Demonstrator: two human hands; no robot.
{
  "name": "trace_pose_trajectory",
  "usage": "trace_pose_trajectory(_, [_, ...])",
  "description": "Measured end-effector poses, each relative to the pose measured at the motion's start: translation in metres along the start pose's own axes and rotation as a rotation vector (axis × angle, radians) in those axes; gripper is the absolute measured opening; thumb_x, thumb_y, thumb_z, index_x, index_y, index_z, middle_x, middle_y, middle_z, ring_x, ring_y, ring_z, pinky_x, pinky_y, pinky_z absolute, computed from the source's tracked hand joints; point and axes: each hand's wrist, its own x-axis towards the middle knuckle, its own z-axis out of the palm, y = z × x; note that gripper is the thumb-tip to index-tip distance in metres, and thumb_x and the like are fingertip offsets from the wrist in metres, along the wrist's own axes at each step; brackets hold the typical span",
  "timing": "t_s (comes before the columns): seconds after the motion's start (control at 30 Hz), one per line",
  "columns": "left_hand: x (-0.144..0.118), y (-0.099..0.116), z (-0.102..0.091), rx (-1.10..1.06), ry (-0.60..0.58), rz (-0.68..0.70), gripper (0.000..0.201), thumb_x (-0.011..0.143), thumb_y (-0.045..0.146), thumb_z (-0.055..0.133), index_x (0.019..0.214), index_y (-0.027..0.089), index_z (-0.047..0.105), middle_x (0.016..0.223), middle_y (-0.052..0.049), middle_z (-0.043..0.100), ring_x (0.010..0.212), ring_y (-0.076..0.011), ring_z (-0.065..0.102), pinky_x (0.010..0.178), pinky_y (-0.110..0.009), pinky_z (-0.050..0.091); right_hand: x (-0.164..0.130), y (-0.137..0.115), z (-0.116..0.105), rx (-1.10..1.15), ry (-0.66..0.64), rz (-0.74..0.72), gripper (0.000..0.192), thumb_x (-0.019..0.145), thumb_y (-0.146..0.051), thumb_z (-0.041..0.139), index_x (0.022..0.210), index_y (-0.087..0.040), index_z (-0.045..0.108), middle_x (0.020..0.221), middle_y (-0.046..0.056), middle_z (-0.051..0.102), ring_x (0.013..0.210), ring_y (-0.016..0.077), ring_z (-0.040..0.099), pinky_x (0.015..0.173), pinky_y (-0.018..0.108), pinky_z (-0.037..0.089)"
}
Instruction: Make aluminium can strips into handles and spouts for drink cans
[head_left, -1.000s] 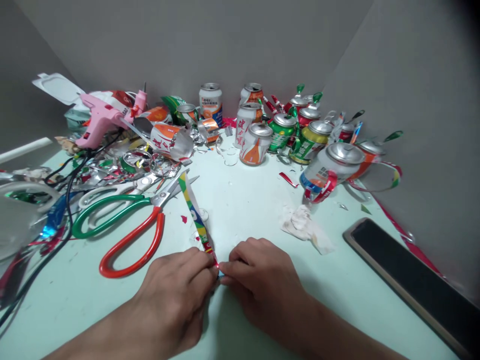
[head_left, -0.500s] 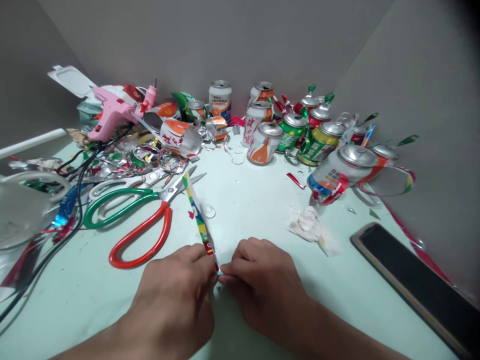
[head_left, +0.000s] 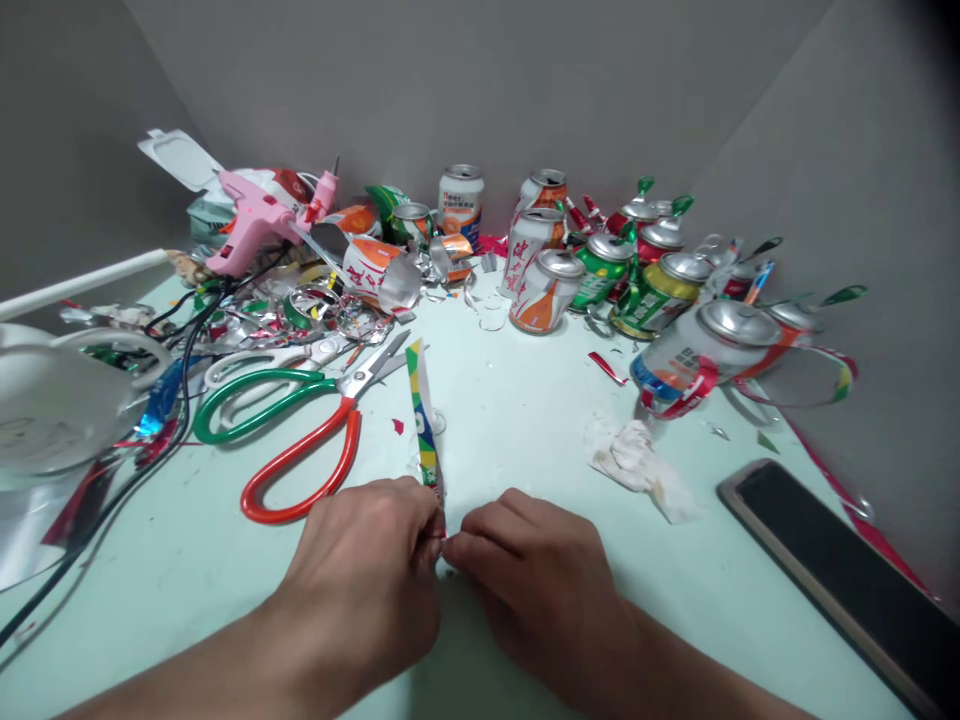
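Head view: both hands low centre on the pale green bench (head_left: 525,400), knuckles up, fingertips meeting. Left hand (head_left: 367,570) curled tight, thumb and forefinger pinched on the near end of a cut can strip (head_left: 424,425); right hand (head_left: 536,575) curled the same way, fingertips pinched on that same end just right of the left. Strip is narrow, green/yellow/blue print with a red tip at the pinch, silver inner face showing, runs up and away from the hands, tilted slightly left, far end close to the scissor blades. Scissors (head_left: 300,420) lie left of the strip, one green handle and one red, blades pointing right toward the strip top. Small clear round bit just right of the strip, red scrap just left. Crumpled tissue (head_left: 637,465) right of centre, apart from the hands. Dark phone (head_left: 840,570) flat at the right edge near the wall. Back of bench: cluster of drink cans (head_left: 600,270), some upright, some tipped, several with cut strips curling off; one silver-topped can (head_left: 697,350) on its side nearest the tissue with a red loop around it. Back left: pink glue gun (head_left: 251,215) on a heap of cut can scraps, black cables trailing down the left. White round container (head_left: 52,400) at far left edge, partly cut off. Grey walls behind.
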Motion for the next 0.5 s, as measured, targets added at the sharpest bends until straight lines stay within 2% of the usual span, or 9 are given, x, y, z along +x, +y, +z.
trace_pose_trajectory(0.17, [-0.001, 0.001, 0.002, -0.003, -0.009, 0.024, 0.016, 0.066, 0.011, 0.048, 0.055, 0.021, 0.053, 0.057, 0.000, 0.060, 0.051, -0.0194, 0.055, 0.045, -0.025, 0.026, -0.001, -0.004, -0.001, -0.142, 0.009, -0.045, 0.014, 0.081, -0.013, 0.050, 0.081, -0.021, 0.062, 0.067, -0.003, 0.062, 0.059, 0.0150, 0.046, 0.052, 0.031, 0.026])
trace_pose_trajectory(0.33, [0.002, -0.001, -0.001, -0.023, -0.109, 0.011, 0.019, 0.068, 0.010, 0.045, 0.055, 0.019, 0.054, 0.062, 0.000, 0.059, 0.056, -0.0149, 0.054, 0.049, -0.024, 0.029, 0.003, -0.005, 0.002, -0.216, 0.001, -0.067, 0.009, 0.077, -0.012, 0.057, 0.074, -0.020, 0.060, 0.063, -0.004, 0.058, 0.057, 0.0141, 0.045, 0.050, 0.031, 0.024])
trace_pose_trajectory(0.43, [0.001, -0.006, -0.001, -0.003, -0.141, 0.085, 0.021, 0.070, 0.009, 0.043, 0.059, 0.020, 0.057, 0.066, 0.000, 0.059, 0.059, -0.0140, 0.054, 0.051, -0.024, 0.030, 0.007, -0.005, 0.004, -0.261, 0.007, -0.072, 0.013, 0.070, -0.006, 0.059, 0.070, -0.020, 0.058, 0.061, -0.004, 0.056, 0.056, 0.0143, 0.044, 0.049, 0.031, 0.023])
trace_pose_trajectory(0.5, [-0.002, -0.009, 0.001, 0.057, -0.122, 0.154, 0.018, 0.067, 0.009, 0.044, 0.064, 0.021, 0.059, 0.068, -0.001, 0.059, 0.061, -0.0159, 0.054, 0.051, -0.026, 0.029, 0.010, -0.006, 0.005, -0.285, 0.011, -0.068, 0.016, 0.066, -0.004, 0.058, 0.067, -0.019, 0.056, 0.060, -0.003, 0.055, 0.055, 0.0143, 0.043, 0.048, 0.031, 0.023])
